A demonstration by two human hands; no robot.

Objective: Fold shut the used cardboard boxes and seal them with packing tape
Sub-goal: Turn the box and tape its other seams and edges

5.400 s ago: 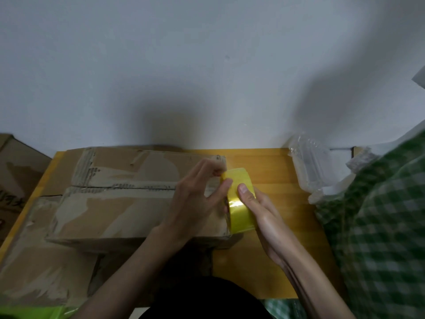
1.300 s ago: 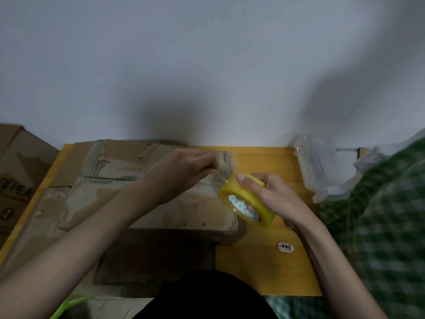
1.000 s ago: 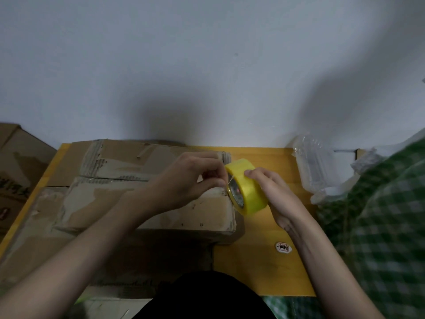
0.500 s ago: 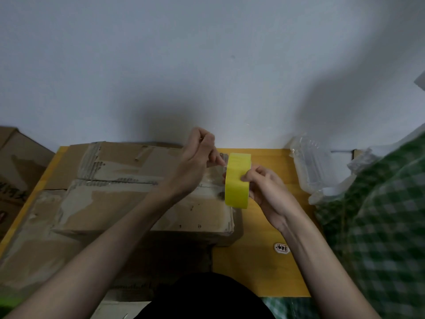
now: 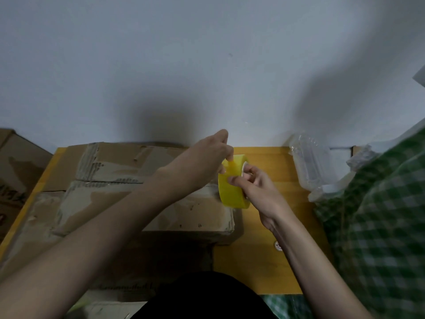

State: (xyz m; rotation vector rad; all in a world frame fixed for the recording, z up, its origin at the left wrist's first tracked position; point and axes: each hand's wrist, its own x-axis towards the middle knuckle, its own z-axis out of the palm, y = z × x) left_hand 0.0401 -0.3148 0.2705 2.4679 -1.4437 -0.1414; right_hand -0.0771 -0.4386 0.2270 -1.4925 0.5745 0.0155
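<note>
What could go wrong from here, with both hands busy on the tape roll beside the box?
1. The left hand pinches only a short tab of tape at the roll; it may slip and stick back.
2. The right hand holds the roll in the air, so a hard pull could twist it loose.
3. Neither hand holds the cardboard box, so its flaps may lift before tape lands.

Cardboard box (image 5: 142,180) on table (image 5: 271,261), tape roll (image 5: 232,192) right
</note>
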